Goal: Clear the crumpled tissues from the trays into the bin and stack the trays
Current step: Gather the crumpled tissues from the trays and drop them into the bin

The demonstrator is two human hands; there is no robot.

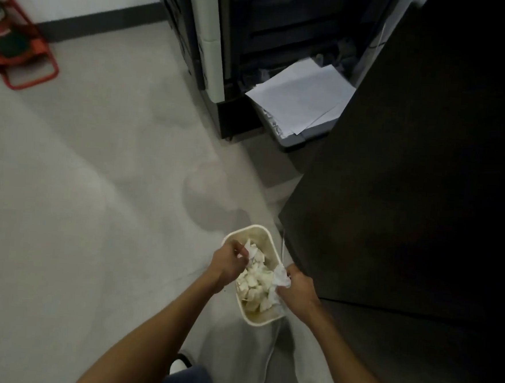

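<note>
Both arms reach down to the bin point(253, 321). Left hand point(227, 263) pinches a tissue point(250, 250) over the bin's left rim; right hand point(298, 288) grips a crumpled tissue point(281, 278) over its right rim, above the heaped tissues point(256, 285) inside.

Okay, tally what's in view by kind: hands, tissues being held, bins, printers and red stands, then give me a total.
Hands: 2, left hand, right hand
Held tissues: 2, left tissue, right tissue
Bin: 1
Printer: 1
Red stand: 1
Total: 7, leaving out the heap in the bin, too jumbled to count.
</note>
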